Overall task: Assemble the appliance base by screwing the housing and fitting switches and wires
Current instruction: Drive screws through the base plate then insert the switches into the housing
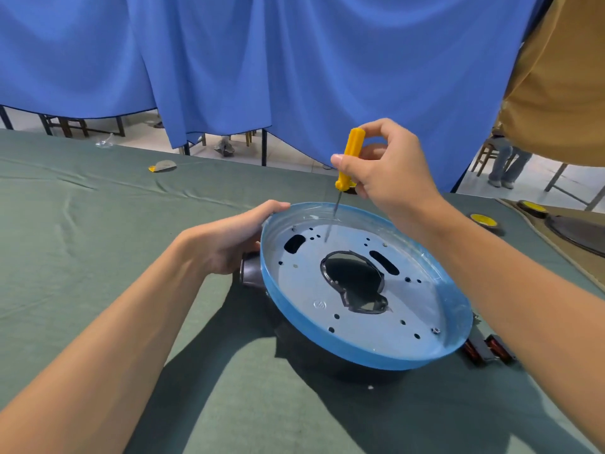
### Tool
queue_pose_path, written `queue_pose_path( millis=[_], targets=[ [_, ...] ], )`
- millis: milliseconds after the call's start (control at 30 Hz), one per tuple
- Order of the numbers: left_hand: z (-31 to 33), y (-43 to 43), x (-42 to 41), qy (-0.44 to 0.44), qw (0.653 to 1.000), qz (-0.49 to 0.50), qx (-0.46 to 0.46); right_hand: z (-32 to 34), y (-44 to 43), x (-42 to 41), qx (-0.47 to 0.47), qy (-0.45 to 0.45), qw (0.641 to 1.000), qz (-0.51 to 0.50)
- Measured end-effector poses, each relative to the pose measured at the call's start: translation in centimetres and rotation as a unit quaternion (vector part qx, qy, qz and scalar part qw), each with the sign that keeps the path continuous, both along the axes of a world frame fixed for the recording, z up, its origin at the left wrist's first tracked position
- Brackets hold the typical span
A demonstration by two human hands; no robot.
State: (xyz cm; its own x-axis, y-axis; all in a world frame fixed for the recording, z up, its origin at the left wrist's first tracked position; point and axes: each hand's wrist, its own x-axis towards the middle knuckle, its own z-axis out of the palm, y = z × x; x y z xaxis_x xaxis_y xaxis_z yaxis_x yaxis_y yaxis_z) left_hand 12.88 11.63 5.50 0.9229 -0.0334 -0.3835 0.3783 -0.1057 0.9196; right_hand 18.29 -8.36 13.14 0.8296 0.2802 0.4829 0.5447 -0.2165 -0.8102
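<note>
Housing (360,355), a round plate under blue film seated on a dark base, lies face up on the green tablecloth (98,257) just before the person. The left hand (235,237) grips its far-left rim, fingers curled over the edge. Farther on, the right hand (386,172) pinches the yellow screwdriver (350,158) by the handle. The shaft slants steeply down and leftward, its tip at a cluster of small holes near the far rim. Whether a screw sits under the tip cannot be told. Driving likely needs the shaft upright there. A blue curtain (294,60) hangs behind.
</note>
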Motion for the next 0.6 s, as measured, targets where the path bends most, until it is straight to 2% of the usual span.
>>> queue_pose_path(
  millis=[167, 333, 600],
  targets=[
    [0.0, -0.3, -0.3, 0.033, 0.994, -0.059, 0.08, -0.4, 1.1, -0.3, -0.041, -0.077, 0.996, 0.016],
    [-0.2, -0.1, -0.2, 0.003, 0.994, -0.039, 0.1, -1.4, 2.0, -0.6, -0.086, -0.125, 0.988, 0.032],
    [0.2, 0.2, -0.1, -0.021, 0.981, -0.046, 0.187, -2.0, 2.6, -0.8, -0.086, -0.156, 0.984, 0.022]
  ],
)
